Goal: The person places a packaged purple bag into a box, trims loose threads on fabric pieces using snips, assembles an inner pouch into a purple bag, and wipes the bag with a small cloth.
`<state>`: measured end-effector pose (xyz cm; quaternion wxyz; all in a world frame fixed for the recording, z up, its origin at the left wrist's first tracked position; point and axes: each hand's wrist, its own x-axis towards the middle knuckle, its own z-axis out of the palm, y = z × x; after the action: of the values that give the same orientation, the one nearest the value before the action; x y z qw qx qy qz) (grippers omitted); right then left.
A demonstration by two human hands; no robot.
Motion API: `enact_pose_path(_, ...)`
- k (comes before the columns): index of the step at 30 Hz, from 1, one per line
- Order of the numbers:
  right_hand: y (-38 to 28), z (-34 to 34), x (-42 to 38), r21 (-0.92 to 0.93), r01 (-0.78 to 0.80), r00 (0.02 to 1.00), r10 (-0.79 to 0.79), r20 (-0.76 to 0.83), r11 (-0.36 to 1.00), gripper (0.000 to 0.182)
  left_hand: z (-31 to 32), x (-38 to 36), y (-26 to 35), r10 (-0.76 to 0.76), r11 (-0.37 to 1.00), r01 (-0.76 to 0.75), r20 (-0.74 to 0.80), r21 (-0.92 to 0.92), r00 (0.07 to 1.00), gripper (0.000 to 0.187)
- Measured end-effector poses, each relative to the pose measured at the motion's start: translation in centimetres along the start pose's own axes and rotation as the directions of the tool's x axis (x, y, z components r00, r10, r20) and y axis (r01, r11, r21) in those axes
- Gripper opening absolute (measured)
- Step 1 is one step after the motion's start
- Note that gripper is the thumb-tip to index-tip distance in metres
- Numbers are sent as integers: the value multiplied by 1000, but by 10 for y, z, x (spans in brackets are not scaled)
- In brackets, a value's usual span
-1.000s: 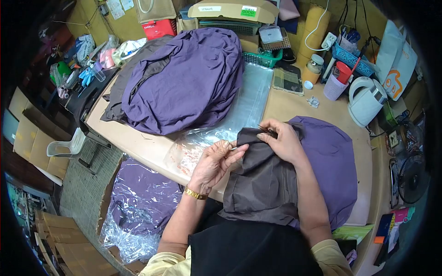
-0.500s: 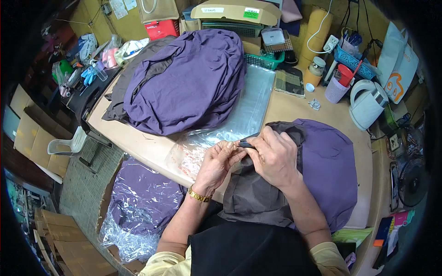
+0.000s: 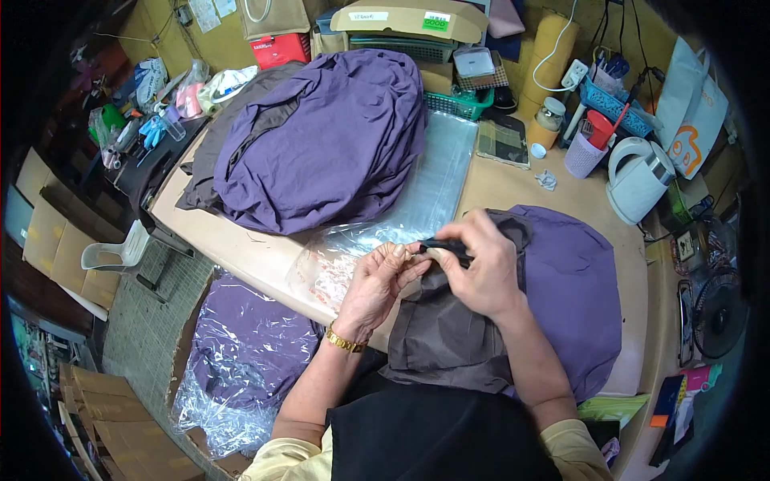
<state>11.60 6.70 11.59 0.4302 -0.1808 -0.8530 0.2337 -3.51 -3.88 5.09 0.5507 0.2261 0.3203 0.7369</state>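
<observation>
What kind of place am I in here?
Probably a small garment workroom: purple fabric is heaped on the table, flat clear plastic bags lie beside it, and plastic-wrapped purple fabric sits below.

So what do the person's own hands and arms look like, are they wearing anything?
The left hand and right hand have no gloves. A gold-coloured linked band circles the left wrist; I can't tell if it's a watch. The right wrist looks bare. The left sleeve and right sleeve are pale yellow.
</observation>
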Motion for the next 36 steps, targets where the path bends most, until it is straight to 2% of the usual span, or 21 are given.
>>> enact_pose_path(1,-3,0,4,64,-130,991,132,-22,989,12,2,-1,1,0,1000,0,0,0,1000,15)
enact_pose_path(2,7,1,5,63,-129,991,131,-22,990,12,4,-3,3,-2,1000,2,3,7,1000,20)
enact_pose_path(4,43,3,1,197,-285,942,237,236,938,15,5,-4,4,-4,1000,4,13,17,1000,26)
enact_pose_path(5,52,5,1,165,-355,915,306,262,920,19,4,-4,4,17,1000,-17,-2,16,1000,22)
enact_pose_path(7,63,7,-1,168,-373,913,328,241,913,19,-5,-3,6,40,999,-40,-14,12,999,19)
enact_pose_path(9,67,8,-2,173,-394,908,354,222,902,19,-30,-2,12,125,980,-91,-190,177,974,23)
enact_pose_path(10,69,9,-2,181,-395,907,351,232,901,19,-38,1,10,157,982,-125,-251,138,955,25)
enact_pose_path(13,65,11,-3,180,-402,901,353,252,898,20,-58,-1,20,175,955,-127,-162,269,971,31)
enact_pose_path(15,60,9,-1,169,-410,895,360,265,896,21,-43,-3,28,229,875,-82,-258,477,939,30)
enact_pose_path(16,56,7,0,169,-423,886,368,280,890,22,-31,0,26,229,875,-83,-259,477,938,30)
enact_pose_path(17,53,5,1,169,-437,877,377,298,884,22,-14,6,19,427,694,-209,-160,689,890,29)
enact_pose_path(18,51,5,2,168,-437,876,375,303,884,22,-1,10,16,582,447,-303,-16,842,813,31)
enact_pose_path(19,50,4,2,208,-405,891,333,309,890,22,8,11,18,584,449,-302,-20,841,812,31)
enact_pose_path(21,51,3,2,245,-372,904,290,314,895,23,21,11,21,353,410,-198,46,890,935,30)
enact_pose_path(24,56,-1,2,241,-392,901,318,295,888,26,11,19,18,310,411,-225,97,884,946,21)
enact_pose_path(25,56,0,2,259,-362,918,293,269,895,26,10,17,18,256,471,-160,40,867,966,13)
enact_pose_path(27,57,0,1,278,-332,932,268,242,902,28,15,12,22,230,471,-123,12,874,973,13)
enact_pose_path(29,58,-1,0,192,-364,914,311,259,912,30,10,8,24,204,468,-83,-16,880,979,13)
enact_pose_path(32,53,-8,4,243,-381,918,334,214,892,32,-4,5,26,207,476,-41,-67,878,976,16)
enact_pose_path(34,55,-8,4,247,-390,914,341,219,887,36,-10,4,28,120,645,-50,-37,762,992,25)
enact_pose_path(36,53,-8,4,251,-397,913,350,211,883,39,-16,1,30,91,651,-23,-47,759,995,31)
